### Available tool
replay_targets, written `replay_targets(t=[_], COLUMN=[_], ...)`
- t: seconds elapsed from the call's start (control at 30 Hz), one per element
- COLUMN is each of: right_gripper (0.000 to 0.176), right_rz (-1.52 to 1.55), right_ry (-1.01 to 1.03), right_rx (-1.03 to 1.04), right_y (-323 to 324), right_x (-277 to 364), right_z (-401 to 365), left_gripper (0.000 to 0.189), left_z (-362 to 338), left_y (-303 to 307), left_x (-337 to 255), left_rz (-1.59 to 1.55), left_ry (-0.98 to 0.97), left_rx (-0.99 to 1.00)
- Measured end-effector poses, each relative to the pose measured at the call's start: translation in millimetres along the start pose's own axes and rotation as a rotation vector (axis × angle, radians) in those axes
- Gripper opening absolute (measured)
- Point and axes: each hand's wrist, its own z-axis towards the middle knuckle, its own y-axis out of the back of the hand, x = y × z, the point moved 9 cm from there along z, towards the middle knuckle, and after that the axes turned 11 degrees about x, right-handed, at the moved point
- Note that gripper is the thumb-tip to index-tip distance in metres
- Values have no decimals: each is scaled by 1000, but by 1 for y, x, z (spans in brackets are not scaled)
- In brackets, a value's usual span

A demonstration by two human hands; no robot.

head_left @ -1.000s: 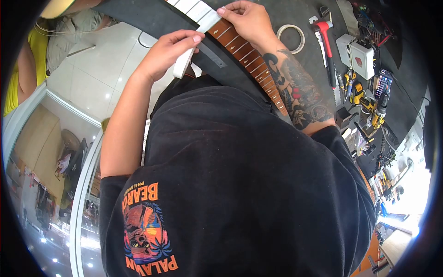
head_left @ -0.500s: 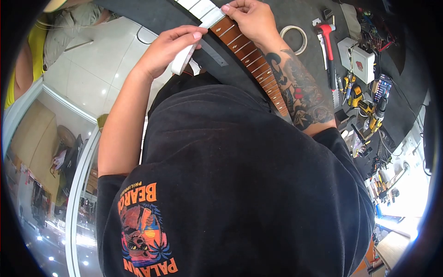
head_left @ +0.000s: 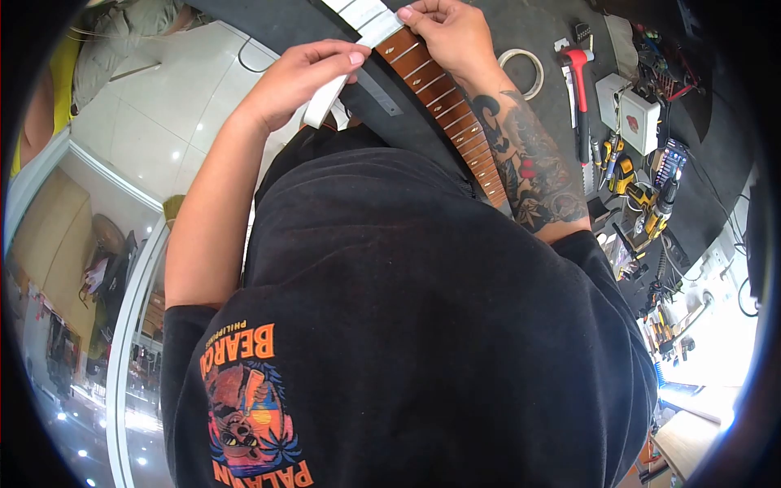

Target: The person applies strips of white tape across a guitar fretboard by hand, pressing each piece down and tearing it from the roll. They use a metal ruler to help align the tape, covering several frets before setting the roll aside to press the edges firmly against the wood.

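Observation:
A guitar neck [head_left: 434, 91] with a brown fretboard, metal frets and light inlays runs diagonally over the dark bench. Its far part is covered with strips of white masking tape [head_left: 358, 15]. My left hand [head_left: 305, 75] is closed on a roll of masking tape [head_left: 325, 99] beside the neck, and a strip stretches from it across the fretboard. At the other edge, my right hand [head_left: 450, 37] pinches or presses the strip's end with thumb and forefinger. The remaining right fingers curl above the neck.
Another tape roll [head_left: 521, 73] lies on the bench right of my forearm. Beyond it are a red-headed hammer [head_left: 578, 89], a white box [head_left: 638, 118] and yellow power drills [head_left: 663, 207]. At left, another person's clothed leg [head_left: 122, 49] shows above the tiled floor [head_left: 175, 106].
Both hands stay at the tape strip across the neck. The tape roll in my left hand has tilted slightly, and the whole view has shifted a little.

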Motion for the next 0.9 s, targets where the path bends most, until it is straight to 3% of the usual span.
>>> replay_targets(t=[0.9], right_gripper=[20], right_rz=[-20], right_ry=[15], right_rx=[-19], right_y=[1], right_x=[5], right_z=[-3], left_gripper=[51], left_z=[1], left_y=[0], left_x=[3], left_rz=[-18], left_ry=[38], left_rx=[-28])
